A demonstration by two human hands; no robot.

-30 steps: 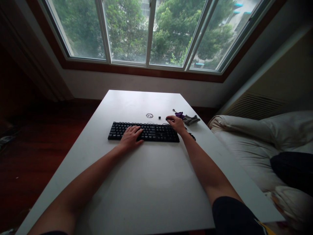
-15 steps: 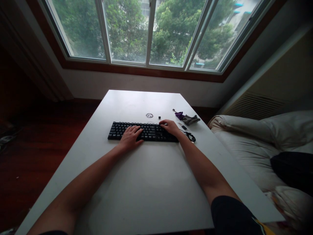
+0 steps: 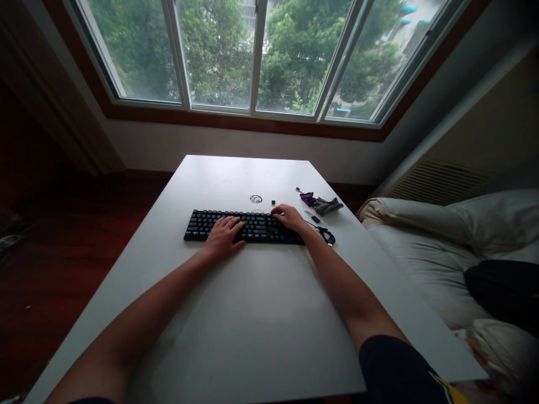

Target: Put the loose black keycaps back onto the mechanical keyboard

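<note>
A black keyboard [image 3: 256, 231] lies across the white table. My left hand [image 3: 223, 234] rests flat over its left-middle keys, fingers stretched and the thumb near the front edge. Over the right part of the keyboard is my right hand [image 3: 288, 217], its fingers bent together at the back row of keys. Whatever these fingertips pinch, if anything, is too small to make out. Just behind the keyboard sits a small black piece [image 3: 273, 202] like a keycap. A thin round ring-like item [image 3: 256, 199] lies to the left of that piece.
Right of the keyboard are a coiled black cable [image 3: 326, 234], a small dark stick-shaped item [image 3: 315, 219], a purple cloth [image 3: 307, 198] and a grey cloth [image 3: 328, 206]. A pale sofa [image 3: 421, 247] borders the table [image 3: 252, 325] on the right. The window [image 3: 252, 62] is ahead.
The whole view has shifted very slightly. Both hands keep their places on the keyboard, with no clear change in their grip.
</note>
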